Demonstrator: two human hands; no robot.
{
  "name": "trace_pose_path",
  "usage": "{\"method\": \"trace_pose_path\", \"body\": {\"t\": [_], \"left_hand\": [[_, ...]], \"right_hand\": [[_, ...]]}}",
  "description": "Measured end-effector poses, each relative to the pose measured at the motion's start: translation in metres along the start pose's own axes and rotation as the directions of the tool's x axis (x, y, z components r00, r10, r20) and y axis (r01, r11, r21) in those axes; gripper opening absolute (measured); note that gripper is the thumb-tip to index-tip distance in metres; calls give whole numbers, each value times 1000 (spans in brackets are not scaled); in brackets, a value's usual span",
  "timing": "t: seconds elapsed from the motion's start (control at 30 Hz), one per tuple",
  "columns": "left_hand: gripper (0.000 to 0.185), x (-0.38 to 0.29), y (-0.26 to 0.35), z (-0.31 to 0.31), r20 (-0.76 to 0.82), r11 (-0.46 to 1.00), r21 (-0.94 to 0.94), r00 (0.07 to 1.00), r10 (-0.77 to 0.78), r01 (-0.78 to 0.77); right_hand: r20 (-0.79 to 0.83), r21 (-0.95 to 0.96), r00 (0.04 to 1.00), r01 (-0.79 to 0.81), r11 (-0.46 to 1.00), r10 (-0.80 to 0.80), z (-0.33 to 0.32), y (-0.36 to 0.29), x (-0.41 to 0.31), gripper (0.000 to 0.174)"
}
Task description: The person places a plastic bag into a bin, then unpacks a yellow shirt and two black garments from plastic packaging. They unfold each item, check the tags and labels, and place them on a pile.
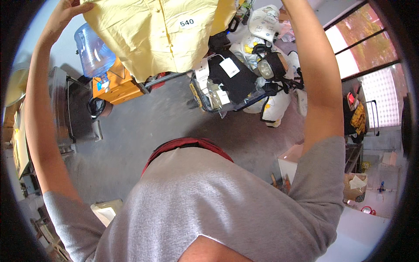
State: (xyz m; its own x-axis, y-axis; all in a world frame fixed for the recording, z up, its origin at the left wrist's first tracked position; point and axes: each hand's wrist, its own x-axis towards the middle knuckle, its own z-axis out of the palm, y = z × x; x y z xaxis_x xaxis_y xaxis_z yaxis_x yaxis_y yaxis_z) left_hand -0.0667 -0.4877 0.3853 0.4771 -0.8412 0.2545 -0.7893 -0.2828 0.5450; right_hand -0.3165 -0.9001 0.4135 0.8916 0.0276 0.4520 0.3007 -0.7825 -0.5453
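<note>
A yellow button-front garment (pixel 144 36), creased and bearing printed digits, is spread out at the top of the head view. My left hand (pixel 77 8) pinches its edge at the upper left, the thumb lying against the fabric. My right hand is out of view past the top edge; only the raised forearm shows. Below and right of the garment, folded black clothing (pixel 229 78) with white tags (pixel 229 67) lies on an open container with clear plastic wrapping. Beside it is a pile of white patterned padded fabric (pixel 278 108) with black straps.
A blue water bottle (pixel 95 49) stands upside down by an orange wooden cabinet (pixel 119 88) at the upper left. A black-lined bin (pixel 96 106) sits beside the cabinet. Grey floor (pixel 131 131) lies before me. A white box (pixel 289 160) is near my right elbow.
</note>
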Motion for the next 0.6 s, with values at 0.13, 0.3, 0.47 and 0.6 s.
{"method": "trace_pose_path", "body": {"t": [0.13, 0.3, 0.47, 0.6], "left_hand": [[37, -5, 24, 4, -65, 993, -73, 994, 83, -88], [16, -17, 67, 16, -277, 897, -439, 958, -76, -56], [21, -24, 93, 21, -357, 829, -548, 928, -105, -117], [20, -18, 108, 30, -437, 796, -574, 894, -102, -190]], "right_hand": [[-16, 10, 1000, -10, 1000, 11, 0, -4, 5, 22], [-14, 145, 999, 41, 989, -40, -1, -5, 13, 20], [-7, 398, 1000, 27, 917, -26, 0, -11, 15, 19], [-17, 637, 998, 62, 768, -66, 6, -31, 20, 12]]}}
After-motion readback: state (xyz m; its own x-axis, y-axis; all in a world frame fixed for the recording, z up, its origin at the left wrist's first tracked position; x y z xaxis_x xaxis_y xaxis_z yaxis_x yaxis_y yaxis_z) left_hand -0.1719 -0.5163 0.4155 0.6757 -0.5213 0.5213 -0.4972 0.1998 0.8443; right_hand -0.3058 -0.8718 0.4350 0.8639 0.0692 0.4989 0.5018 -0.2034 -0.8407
